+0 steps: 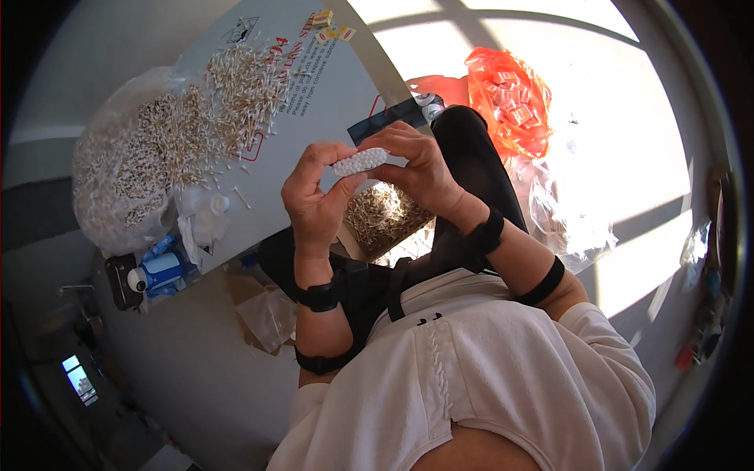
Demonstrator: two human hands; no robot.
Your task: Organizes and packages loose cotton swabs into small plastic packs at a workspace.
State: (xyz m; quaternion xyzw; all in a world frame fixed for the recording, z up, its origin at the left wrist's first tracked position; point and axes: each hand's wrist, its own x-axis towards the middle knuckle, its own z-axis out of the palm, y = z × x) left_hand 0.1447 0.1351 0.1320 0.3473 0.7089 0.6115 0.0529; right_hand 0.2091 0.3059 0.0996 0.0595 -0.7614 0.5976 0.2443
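Between my two hands is a bundle of cotton swabs [359,162], pressed into a flattened oval with its white tips facing up. My left hand [312,188] pinches the bundle's left end between thumb and fingers. At the other end, my right hand [424,166] grips it the same way, fingers along the far side and thumb on the near side. Below my hands, between my legs, an open cardboard box [358,243] holds many loose cotton swabs [385,213]. A large heap of cotton swabs [236,98] spreads over the grey table [314,145] to the left.
A clear plastic bag [98,188] full of swabs lies at the table's left. Near it are a blue-and-white bottle [161,271] and a black case [122,282]. Small yellow packets [334,33] lie at the far edge. An open red bag [510,98] of packs stands right.
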